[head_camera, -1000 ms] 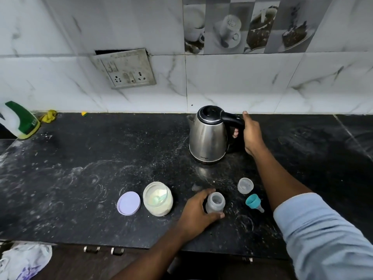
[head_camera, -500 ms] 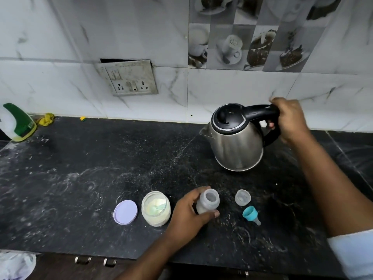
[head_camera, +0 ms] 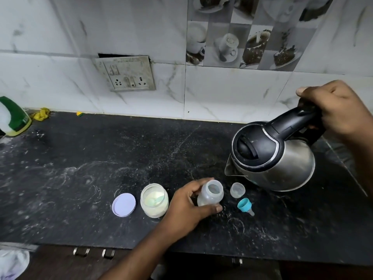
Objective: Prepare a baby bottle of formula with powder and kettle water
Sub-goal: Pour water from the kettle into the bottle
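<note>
Steel kettle point(head_camera: 286, 162) tilted, spout pointing down-left twd bottle point(head_camera: 210, 196), mouth up.

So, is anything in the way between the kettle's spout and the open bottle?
Nothing visible. The bottle is uncapped; the clear cap and teal teat lie on the counter beside it, lower than the raised kettle.

Clear baby bottle point(head_camera: 211, 196), uncapped, tilted, steel kettle point(head_camera: 282, 164) tipped toward it, open powder jar point(head_camera: 154, 201) alongside
</note>
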### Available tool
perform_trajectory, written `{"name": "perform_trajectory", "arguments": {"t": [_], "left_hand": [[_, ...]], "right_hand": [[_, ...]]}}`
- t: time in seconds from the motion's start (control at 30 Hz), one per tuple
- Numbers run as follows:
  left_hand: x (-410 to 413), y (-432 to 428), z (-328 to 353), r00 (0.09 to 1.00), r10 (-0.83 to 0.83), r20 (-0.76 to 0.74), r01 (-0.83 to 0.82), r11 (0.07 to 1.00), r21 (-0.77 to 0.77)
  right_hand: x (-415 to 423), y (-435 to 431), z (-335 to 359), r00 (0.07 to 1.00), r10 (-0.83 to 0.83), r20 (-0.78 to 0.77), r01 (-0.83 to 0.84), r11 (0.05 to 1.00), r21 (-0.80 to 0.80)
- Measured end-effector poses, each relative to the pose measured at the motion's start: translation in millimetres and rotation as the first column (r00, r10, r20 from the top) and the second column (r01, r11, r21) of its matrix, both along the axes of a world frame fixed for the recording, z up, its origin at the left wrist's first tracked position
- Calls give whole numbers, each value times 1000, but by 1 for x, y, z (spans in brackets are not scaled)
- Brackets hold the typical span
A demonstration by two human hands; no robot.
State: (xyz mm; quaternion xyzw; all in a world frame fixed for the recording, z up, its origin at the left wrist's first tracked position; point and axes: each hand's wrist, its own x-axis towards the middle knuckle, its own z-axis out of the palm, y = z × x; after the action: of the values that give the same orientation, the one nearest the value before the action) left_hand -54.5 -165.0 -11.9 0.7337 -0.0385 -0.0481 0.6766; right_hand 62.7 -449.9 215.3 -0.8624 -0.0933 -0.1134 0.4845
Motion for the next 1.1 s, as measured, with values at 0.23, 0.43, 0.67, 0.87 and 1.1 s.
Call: {"name": "perform_trajectory", "arguments": {"t": [0.23,0.43,0.67,0.87,1.1], "left_hand": [[-4,-2,4,1000,5,13,-5,1000,-13],[-3,-4,6,1000,4,14,-4,1000,9],[0,-7,3,1000,11,20,-11,1000,22],[2,-8,-1,1000,7,24,-8,999,34],[4,-9,-3,1000,0,19,-1,999,41]], "right_hand": [[-15,6,16,1000,22,-10,-23,984,-177],[-20,20,24,999,36,-3,-35,952,-305],[-23,32,27,999,45,-11,-46,909,-415],[-29,45,30,995,104,1,-89,862,-499],[-30,49,36,990,142,9,-113,825,-554]]}}
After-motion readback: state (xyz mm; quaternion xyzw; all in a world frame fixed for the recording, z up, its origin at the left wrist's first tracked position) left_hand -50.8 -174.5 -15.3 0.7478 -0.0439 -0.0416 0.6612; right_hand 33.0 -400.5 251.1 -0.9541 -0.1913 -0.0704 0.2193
